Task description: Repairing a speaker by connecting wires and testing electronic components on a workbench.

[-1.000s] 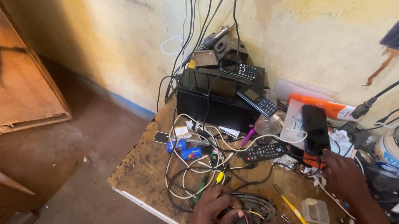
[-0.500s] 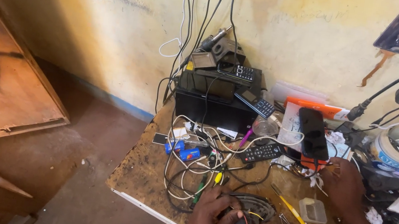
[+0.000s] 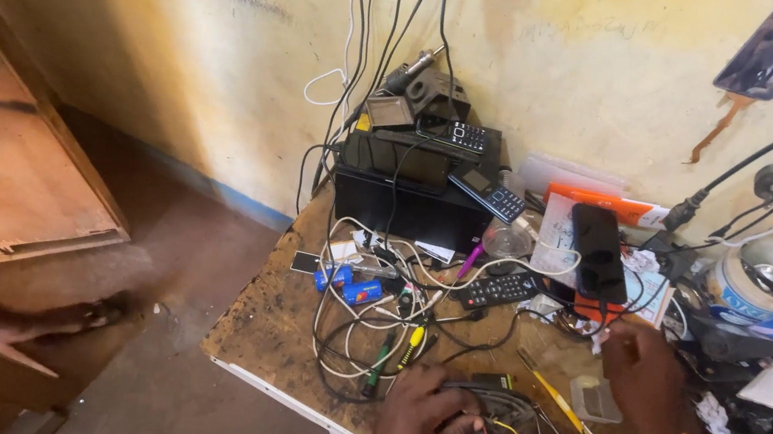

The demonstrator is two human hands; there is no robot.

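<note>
The wooden worktable (image 3: 275,327) fills the lower middle of the view, its near left edge chipped and bare; at its twelve o'clock a black box (image 3: 408,208) stands against the wall, stacked with a keypad phone (image 3: 463,136) and smaller gear, and a bump to the cables hanging behind it could plausibly pull the stack down; at the table's two o'clock a dark smartphone (image 3: 595,251) lies on papers; toward the centre a tangle of wires (image 3: 370,331) spreads with a black remote (image 3: 500,289) at its three o'clock; the person's left hand (image 3: 417,433), at the table's six o'clock, rests with fingers curled down over a round wire-wound part (image 3: 501,404), pressing it rather than lifting it; a red lead runs under the palm, so any tug may well snag it and drag the tangle along; the right hand (image 3: 644,369), at four o'clock, hovers loosely closed, and whether it pinches anything cannot be told; just at its seven o'clock lie a yellow-handled tool (image 3: 570,414) and a small clear case (image 3: 595,399), which a careless sweep could knock off the edge.
</note>
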